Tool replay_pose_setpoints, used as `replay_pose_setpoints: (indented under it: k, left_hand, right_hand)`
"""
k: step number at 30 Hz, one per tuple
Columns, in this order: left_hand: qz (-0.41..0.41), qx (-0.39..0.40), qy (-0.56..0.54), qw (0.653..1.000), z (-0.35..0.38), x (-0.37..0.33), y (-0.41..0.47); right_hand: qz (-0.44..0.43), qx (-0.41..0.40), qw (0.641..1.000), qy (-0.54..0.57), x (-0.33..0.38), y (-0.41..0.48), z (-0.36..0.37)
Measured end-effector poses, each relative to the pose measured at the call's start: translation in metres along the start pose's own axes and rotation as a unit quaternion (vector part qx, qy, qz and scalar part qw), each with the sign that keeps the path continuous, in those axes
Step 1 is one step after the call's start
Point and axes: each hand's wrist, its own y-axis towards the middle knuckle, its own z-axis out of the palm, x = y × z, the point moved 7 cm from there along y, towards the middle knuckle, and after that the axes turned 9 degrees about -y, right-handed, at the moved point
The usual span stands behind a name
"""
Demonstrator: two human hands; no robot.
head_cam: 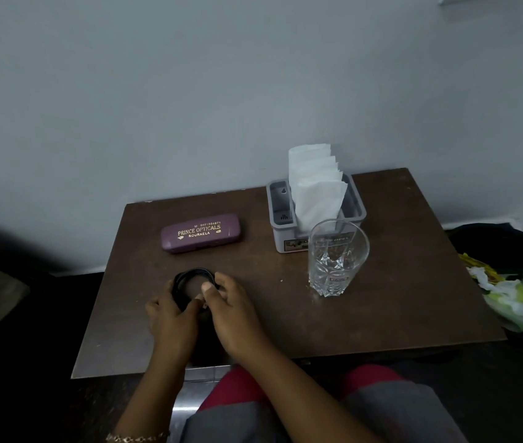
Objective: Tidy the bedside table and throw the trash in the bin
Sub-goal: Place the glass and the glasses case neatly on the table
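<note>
**A:** Fingers?

**B:** Both sets are grasping the black cable coil (193,274), lower centre of frame. The right hand (234,314) pinches the near-right rim with thumb and fingertip. The left hand (172,318) curls round the left side. Nothing is released.

**A:** Why two hands?

**B:** My guess is it stops the loops springing apart while the coil gets tidied. It sits low over the bedside table (397,314). Can't tell if it's touching.

**A:** The rest?

**B:** A purple spectacle case (201,233) lies flat above the coil, apart from it and toward the wall. The tissue holder (285,238) is at upper right of the table, tissues (314,183) standing in it. An empty glass (336,257) stands upright just in front. These look parked already. The bin bag (509,282) is at the right edge, beside the table, with wrappers inside.

**A:** Pose?

**B:** Palms down, wrists low. The forearms rise from the bottom edge and converge on the coil. There's a bracelet (135,438) on the left wrist.
</note>
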Motion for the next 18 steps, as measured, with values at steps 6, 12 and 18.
replay_pose_setpoints:
  k: [6,12,18]
  left_hand:
    - [0.027,0.015,0.008,0.999,0.006,-0.009,-0.004]
    - [0.025,-0.001,0.014,1.0,0.0,-0.013,-0.002]
    - [0.041,-0.088,-0.075,0.992,-0.028,-0.03,0.021]
  right_hand:
    - [-0.008,-0.01,1.0,-0.009,0.001,-0.001,-0.006]
    - [-0.014,-0.016,1.0,-0.006,-0.001,0.002,-0.007]
    - [-0.032,-0.123,0.992,-0.023,0.007,0.015,-0.029]
